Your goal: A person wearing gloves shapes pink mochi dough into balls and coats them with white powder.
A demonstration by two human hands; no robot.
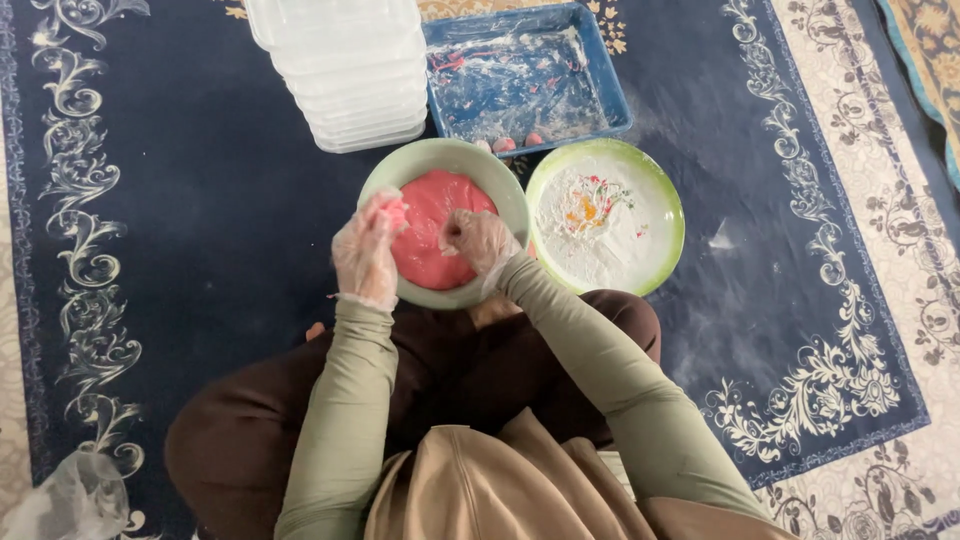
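A dark blue carpet (180, 200) with pale scrollwork is spread over the floor. Directly under the gloved hands a green bowl (420, 165) of pink dough is set on it. A floured green plate (660, 190) lies just right, a blue tray (600, 60) beyond, stacked clear containers (340, 70) beyond-left.

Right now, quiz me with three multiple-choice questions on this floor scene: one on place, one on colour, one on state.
1. Where is the stack of clear plastic containers?
A. left of the blue rectangular tray
B. inside it
C. on the lap

2. What colour is the soft dough in the green-rimmed bowl?
A. white
B. pink
C. yellow

3. The left hand is:
A. bare
B. gloved, holding a pinch of dough
C. resting on the carpet

Answers: 1 A, the stack sits beside the tray's left edge. 2 B, the mass is pink. 3 B, thin clear plastic covers the hand, pink at its fingertips.
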